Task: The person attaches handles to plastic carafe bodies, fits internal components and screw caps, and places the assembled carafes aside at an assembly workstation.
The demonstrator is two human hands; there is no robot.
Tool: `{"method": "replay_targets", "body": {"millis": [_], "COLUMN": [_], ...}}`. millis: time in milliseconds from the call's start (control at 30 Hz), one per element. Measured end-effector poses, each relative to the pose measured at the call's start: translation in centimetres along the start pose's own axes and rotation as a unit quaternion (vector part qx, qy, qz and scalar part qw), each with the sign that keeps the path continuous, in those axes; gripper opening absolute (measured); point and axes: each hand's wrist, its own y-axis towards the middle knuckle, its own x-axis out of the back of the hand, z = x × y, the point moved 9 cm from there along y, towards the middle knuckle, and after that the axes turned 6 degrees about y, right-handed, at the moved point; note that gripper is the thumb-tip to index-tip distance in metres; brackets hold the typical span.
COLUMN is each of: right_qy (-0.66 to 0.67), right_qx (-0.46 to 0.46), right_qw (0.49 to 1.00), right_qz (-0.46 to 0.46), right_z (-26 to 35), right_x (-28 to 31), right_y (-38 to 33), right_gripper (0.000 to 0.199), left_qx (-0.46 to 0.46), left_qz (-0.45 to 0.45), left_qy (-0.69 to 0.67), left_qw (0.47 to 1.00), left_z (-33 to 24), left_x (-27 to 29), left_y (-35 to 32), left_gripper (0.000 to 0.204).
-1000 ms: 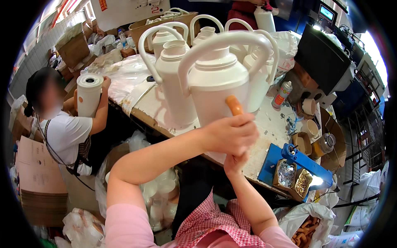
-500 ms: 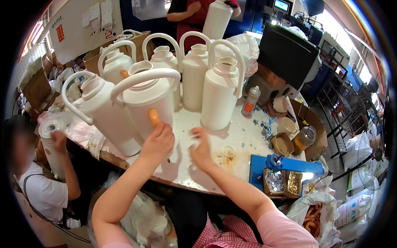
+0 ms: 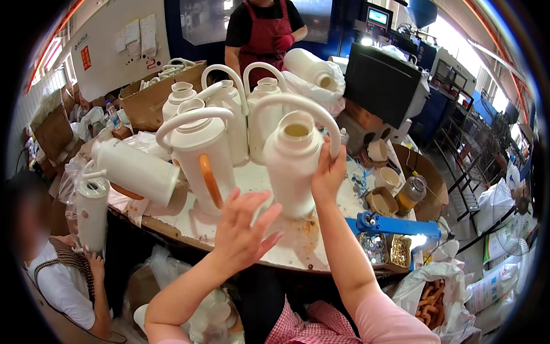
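Observation:
A white jug body (image 3: 293, 172) with a round open neck and an arched top handle (image 3: 303, 103) is upright in front of me. My right hand (image 3: 330, 179) grips the lower right end of that arched handle. My left hand (image 3: 245, 229) hovers in front of the jug, fingers spread and holding nothing. Beside it stands another white jug (image 3: 197, 143), fitted with an orange side handle (image 3: 210, 179). Further left, a white jug (image 3: 140, 167) lies tipped on its side. Several more white jugs (image 3: 267, 114) stand behind.
On the right are a blue clamp-like tool (image 3: 395, 225), a box of gold screws (image 3: 400, 252), small cups and a jar (image 3: 411, 192). A bag of orange handles (image 3: 431, 301) sits below. One person (image 3: 63, 275) handles a jug (image 3: 91, 215) at left; another (image 3: 263, 34) stands behind the table.
My left hand has let go of the orange handle. My right hand has taken the right-hand jug's arched handle, and that jug is nearer. The leftmost jug now lies down; the person behind has released theirs.

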Motion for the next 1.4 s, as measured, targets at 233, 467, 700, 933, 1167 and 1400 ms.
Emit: {"method": "replay_targets", "body": {"millis": [233, 467, 700, 933, 1167, 1400], "right_qy": [0.006, 0.226, -0.116, -0.117, -0.35, -0.58], "right_qx": [-0.154, -0.413, -0.198, -0.199, -0.2, -0.21], "right_qw": [0.919, 0.734, 0.838, 0.863, 0.901, 0.739], "right_qz": [0.362, 0.49, 0.495, 0.45, 0.159, 0.272], "right_z": [13.4, 8.4, 7.4, 4.1, 0.5, -8.2], "right_x": [7.9, 15.4, 18.6, 23.8, 38.6, 39.0], "right_y": [-6.6, -22.1, -28.6, -27.4, -10.6, -8.0], "right_gripper": [0.017, 0.086, 0.106, 0.088, 0.012, 0.016], "left_qx": [0.234, 0.513, 0.643, 0.447, 0.489, 0.53], "left_qz": [-0.224, -0.153, 0.036, 0.158, 0.124, 0.097], "left_qy": [-0.341, -0.563, -0.202, -0.395, -0.552, -0.51], "left_qw": [0.882, 0.629, 0.738, 0.787, 0.664, 0.67], "left_z": [-4.2, -10.6, -2.6, -9.5, -10.3, -10.0], "left_x": [9.7, 5.0, -0.6, -5.5, -9.6, -10.7], "left_y": [-2.8, -14.6, -29.0, -17.2, -17.5, -17.8], "left_gripper": [0.092, 0.045, 0.042, 0.046, 0.066, 0.062]}}
